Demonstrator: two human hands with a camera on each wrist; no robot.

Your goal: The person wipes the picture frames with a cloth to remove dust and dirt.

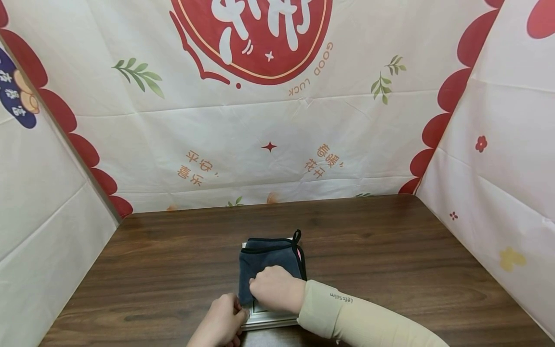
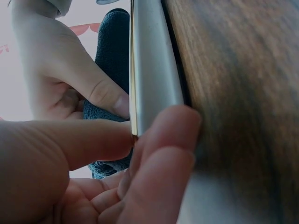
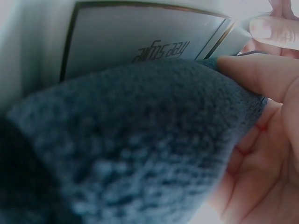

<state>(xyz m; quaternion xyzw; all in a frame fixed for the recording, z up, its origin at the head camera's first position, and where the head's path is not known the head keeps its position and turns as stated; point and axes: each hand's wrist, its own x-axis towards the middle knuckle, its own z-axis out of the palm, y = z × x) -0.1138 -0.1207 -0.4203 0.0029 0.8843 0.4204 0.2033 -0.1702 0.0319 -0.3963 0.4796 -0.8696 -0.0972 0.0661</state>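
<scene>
A picture frame (image 1: 270, 321) with a pale silvery border lies flat on the table near its front edge. Spread over most of it is a dark blue-grey cloth (image 1: 260, 262) with black piping and a small loop at the far corner. My left hand (image 1: 220, 319) pinches the frame's near left corner, thumb on top and fingers along the side. On the cloth, my right hand (image 1: 277, 289) bunches the fabric under a curled fist. In the right wrist view, its thumb presses the cloth (image 3: 140, 140) beside a lettered panel (image 3: 149, 39) inside the frame.
The brown wood-grain table (image 1: 173, 260) extends around the frame. A printed white fabric backdrop (image 1: 243, 125) rises behind it, with fabric side walls (image 1: 498, 159) to the right and left.
</scene>
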